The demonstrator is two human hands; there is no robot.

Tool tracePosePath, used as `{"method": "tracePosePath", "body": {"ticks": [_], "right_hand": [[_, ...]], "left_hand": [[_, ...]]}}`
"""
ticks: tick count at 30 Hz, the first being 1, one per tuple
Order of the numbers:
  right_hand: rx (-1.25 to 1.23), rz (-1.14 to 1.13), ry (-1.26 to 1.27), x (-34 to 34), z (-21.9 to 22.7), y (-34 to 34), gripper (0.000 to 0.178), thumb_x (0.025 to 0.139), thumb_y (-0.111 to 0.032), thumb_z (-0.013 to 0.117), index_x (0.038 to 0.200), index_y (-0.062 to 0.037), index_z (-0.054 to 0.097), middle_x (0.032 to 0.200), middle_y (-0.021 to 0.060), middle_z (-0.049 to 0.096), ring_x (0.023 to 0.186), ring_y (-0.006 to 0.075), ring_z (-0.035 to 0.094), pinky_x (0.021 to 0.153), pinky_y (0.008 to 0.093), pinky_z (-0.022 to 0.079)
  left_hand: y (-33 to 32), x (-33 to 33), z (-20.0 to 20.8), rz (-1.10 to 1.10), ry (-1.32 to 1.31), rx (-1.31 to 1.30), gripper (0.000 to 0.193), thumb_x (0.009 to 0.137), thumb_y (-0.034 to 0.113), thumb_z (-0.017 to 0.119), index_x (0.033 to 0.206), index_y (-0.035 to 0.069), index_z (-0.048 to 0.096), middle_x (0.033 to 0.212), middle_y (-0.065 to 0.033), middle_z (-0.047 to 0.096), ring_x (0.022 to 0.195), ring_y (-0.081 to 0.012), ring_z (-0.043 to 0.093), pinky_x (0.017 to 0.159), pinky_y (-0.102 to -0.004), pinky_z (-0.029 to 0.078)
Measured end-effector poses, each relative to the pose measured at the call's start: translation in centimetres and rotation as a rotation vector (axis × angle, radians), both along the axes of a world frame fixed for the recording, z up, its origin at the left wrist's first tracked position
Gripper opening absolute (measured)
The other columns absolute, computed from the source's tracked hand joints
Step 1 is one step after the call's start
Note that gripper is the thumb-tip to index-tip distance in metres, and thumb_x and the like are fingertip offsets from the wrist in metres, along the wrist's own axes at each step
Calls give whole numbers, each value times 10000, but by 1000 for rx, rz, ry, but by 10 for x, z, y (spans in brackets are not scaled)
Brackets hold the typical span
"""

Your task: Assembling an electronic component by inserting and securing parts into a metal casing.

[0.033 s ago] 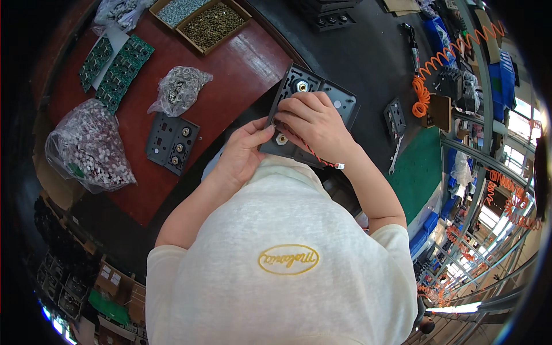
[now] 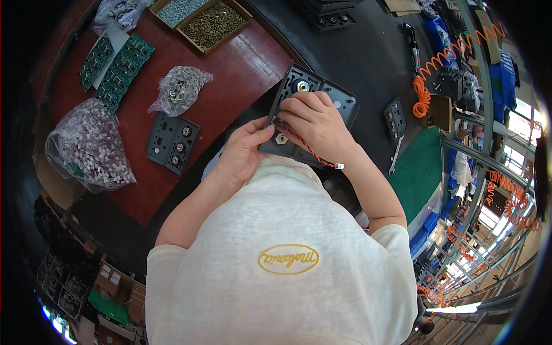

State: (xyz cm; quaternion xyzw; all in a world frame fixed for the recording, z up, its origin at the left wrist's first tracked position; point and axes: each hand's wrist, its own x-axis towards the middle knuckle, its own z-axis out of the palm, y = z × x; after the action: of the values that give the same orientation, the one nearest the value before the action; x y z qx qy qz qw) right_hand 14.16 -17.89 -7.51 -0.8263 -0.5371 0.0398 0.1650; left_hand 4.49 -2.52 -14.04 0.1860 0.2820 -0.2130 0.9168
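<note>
A dark grey plastic housing (image 2: 347, 106) lies open in front of me, its inside facing up. Brass-coloured hex nuts (image 2: 302, 86) sit in its left half. My left hand (image 2: 241, 150) is closed on the housing's left edge, thumb on top. Over the housing, my right hand (image 2: 313, 122) has its fingers pinched together near that same edge. From under those fingers a twisted red and black wire (image 2: 313, 153) runs down to a white plug (image 2: 340, 166) hanging loose by the wrist. What the fingertips press at the wire's upper end is mostly hidden.
Left, on the red surface, lie another housing (image 2: 172, 142), a bag of metal washers (image 2: 182, 90), green circuit boards (image 2: 123, 69) and a bag of white connectors (image 2: 92, 146). Boxes of small fasteners (image 2: 213, 27) stand behind. To the right are a wrench (image 2: 395, 155) and a coiled orange hose (image 2: 421, 98).
</note>
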Motion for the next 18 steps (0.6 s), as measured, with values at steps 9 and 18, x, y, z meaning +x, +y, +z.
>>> {"method": "tracePosePath", "body": {"ticks": [9,18], "right_hand": [[4,25,0,5,0,3,211,745,-174,604,940,-97,623,1034,-10,555,1016,157,489,839,296,381],[-19,6,-2,4,0,6,232,734,-179,608,949,-94,624,1043,-8,558,1037,162,481,845,290,372]], "left_hand": [[3,3,0,6,26,-26,314,867,79,591,1161,9,506,1080,-86,572,996,-174,573,888,-396,480],[6,3,4,1,38,-6,320,863,68,590,1163,-2,503,1074,-89,575,1006,-176,568,876,-397,488]]}}
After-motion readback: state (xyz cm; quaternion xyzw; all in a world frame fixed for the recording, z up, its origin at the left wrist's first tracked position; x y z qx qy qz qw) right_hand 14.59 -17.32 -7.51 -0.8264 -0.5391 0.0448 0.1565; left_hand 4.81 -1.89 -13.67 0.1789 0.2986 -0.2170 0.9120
